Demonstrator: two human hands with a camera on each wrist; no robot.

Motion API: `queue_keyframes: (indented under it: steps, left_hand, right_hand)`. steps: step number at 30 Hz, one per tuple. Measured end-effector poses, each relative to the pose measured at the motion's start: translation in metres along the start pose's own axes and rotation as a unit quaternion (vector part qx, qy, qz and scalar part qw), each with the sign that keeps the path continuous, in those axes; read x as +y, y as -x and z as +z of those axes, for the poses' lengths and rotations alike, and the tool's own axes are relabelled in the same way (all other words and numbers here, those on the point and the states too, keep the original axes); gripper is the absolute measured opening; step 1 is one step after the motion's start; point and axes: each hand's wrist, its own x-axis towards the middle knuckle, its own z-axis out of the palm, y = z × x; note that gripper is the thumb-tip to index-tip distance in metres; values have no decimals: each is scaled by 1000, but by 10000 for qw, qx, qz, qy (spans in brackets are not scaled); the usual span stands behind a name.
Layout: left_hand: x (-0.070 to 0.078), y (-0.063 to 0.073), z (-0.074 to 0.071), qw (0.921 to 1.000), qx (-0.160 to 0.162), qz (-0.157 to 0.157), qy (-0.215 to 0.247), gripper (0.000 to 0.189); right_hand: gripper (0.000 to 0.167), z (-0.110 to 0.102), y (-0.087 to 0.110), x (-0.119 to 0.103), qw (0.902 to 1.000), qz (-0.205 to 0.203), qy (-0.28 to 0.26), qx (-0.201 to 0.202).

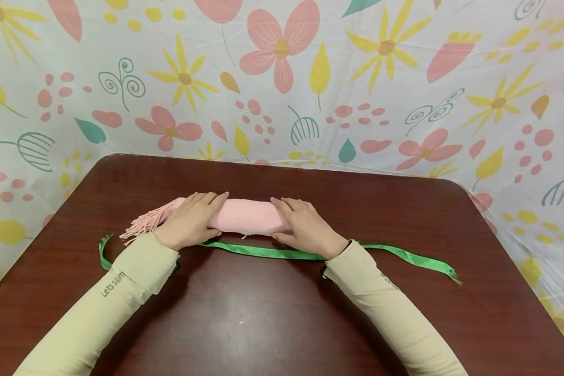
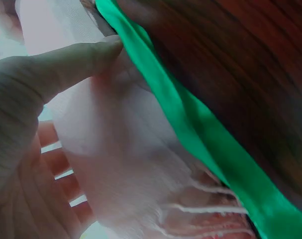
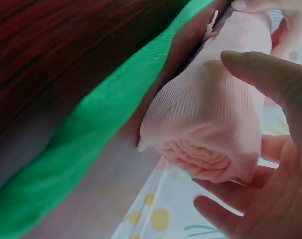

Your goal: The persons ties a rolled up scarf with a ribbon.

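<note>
A pink scarf (image 1: pixel 250 216) lies rolled into a thick cylinder on the table, its loose fringe (image 1: pixel 147 222) spreading from the left end. My left hand (image 1: pixel 191 219) holds the roll near the fringe, thumb on the near side and fingers over the far side. Toward the other end, my right hand (image 1: pixel 307 227) grips it the same way. The right wrist view shows the coiled layers at that end of the scarf (image 3: pixel 200 157) beside the fingers. Just on the near side, a green ribbon (image 1: pixel 268 253) stretches sideways, passing partly out of sight beneath both wrists.
Dark reddish-brown wood makes up the table (image 1: pixel 244 324), which has rounded far corners. Behind it hangs a white curtain (image 1: pixel 282 115) printed with flowers and leaves. The ribbon's frayed right end (image 1: pixel 451 274) lies to the right of the right forearm.
</note>
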Motion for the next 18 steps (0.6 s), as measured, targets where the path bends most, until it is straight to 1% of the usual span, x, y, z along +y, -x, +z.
queue_keyframes:
  steps: [3,6,12,18]
  left_hand:
    - [-3,1,-1,9999,-133,-72,51,76]
    - [-6,1,-1,9997,-178,-102,128,75]
    - [-9,-1,1,9995,-233,-114,177,74]
    - [-9,-3,0,9990,-338,-203,226,73]
  right_hand:
    - [72,0,-3,-1,9998,22,23,-180]
    - [71,0,-4,-1,9995,10,52,-314]
    - [74,-1,-6,-1,9991,31,50,-426]
    - [76,0,-9,1,9982,102,3,-595]
